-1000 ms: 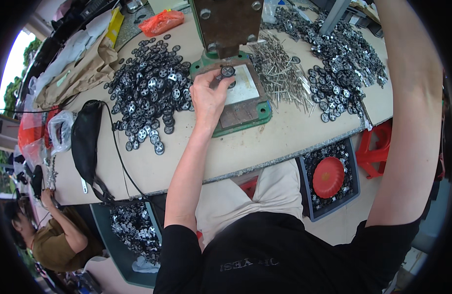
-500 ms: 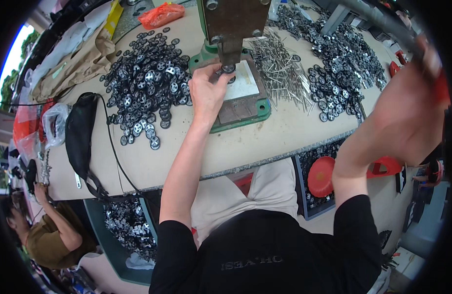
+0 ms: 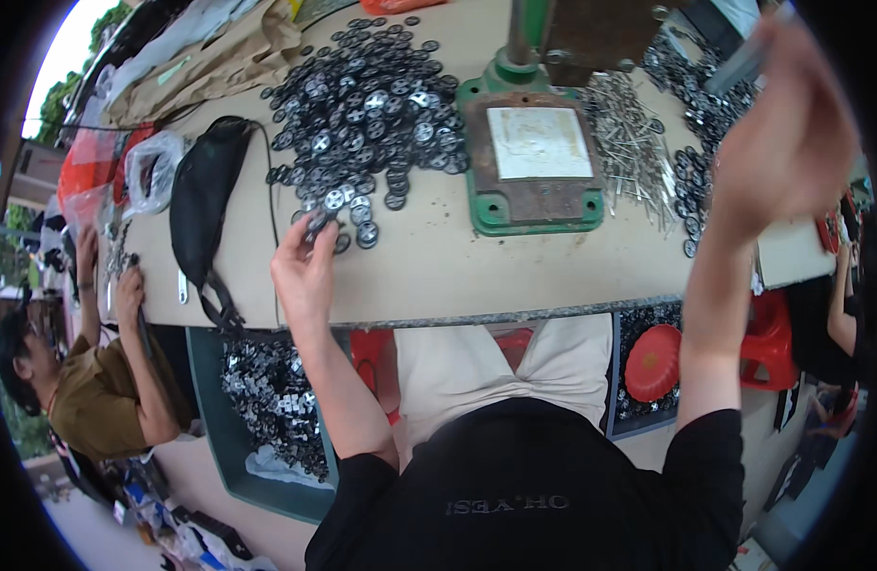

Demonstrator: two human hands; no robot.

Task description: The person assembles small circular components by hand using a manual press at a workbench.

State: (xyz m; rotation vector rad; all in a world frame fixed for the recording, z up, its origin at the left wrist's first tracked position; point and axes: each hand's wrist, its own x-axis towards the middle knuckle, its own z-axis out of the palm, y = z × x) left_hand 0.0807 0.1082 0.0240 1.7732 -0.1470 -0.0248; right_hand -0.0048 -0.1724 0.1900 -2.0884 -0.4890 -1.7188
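My left hand (image 3: pixel 303 276) is closed in a pinch at the near edge of a heap of small black wheels with silver spokes (image 3: pixel 362 124). Between its thumb and fingers is a wheel (image 3: pixel 316 225), partly covered by the fingertips. Raised at the upper right, my right hand (image 3: pixel 790 133) is blurred and looks closed around the end of the press lever, most of which is hidden. The green hand press (image 3: pixel 533 217) stands right of the wheel heap. A white plate (image 3: pixel 538 143) lies bare on its base, with no wheel on it.
Metal pins (image 3: pixel 629 143) are heaped right of the press, with more wheels (image 3: pixel 690 190) beyond. A black pouch (image 3: pixel 205 200) lies on the left of the table. Below the edge are a green bin (image 3: pixel 224 466) and a red dish (image 3: pixel 653 362). A co-worker (image 3: pixel 105 400) sits at the left.
My left hand has moved from under the press ram to the wheel heap at the left, where it pinches a wheel. My right hand stays raised. The view has shifted, so the press appears farther right.
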